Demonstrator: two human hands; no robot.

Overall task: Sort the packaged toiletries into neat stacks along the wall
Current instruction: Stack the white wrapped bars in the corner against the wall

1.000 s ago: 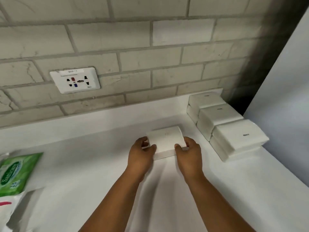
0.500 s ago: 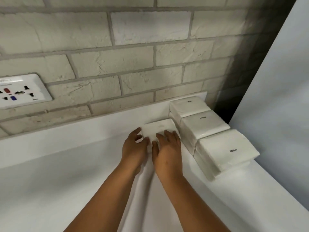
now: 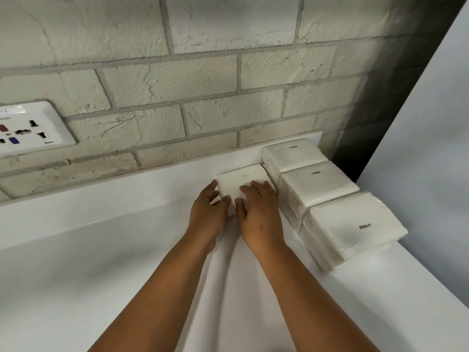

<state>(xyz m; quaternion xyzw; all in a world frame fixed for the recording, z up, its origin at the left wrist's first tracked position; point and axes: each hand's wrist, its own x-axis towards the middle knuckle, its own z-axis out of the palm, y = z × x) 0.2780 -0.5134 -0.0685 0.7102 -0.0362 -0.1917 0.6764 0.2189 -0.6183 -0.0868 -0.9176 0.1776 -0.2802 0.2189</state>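
A: Head view, left to right: your left hand (image 3: 206, 212) is curled against the near-left corner of a white tissue pack (image 3: 242, 182), and your right hand (image 3: 260, 215) lies flat with its fingers spread over the pack's top. Neither hand is gripping; both look to be pressing or nudging.

B: Where does the pack sit?

A: Flat on the white bench (image 3: 88, 250), close against the low upstand under the brick wall (image 3: 203, 85), with its right edge just beside the back stack (image 3: 294, 154).

B: So what is done?

A: To the right you have three tall stacks of the same packs in a row: the back one, a middle stack (image 3: 318, 185) and a near stack (image 3: 355, 227), each touching the next. The near one leans out slightly.

B: And left?

A: I'd judge this pack is the base of a fourth pile, so that pile needs building. I cannot tell how many loose packs remain; none show here.
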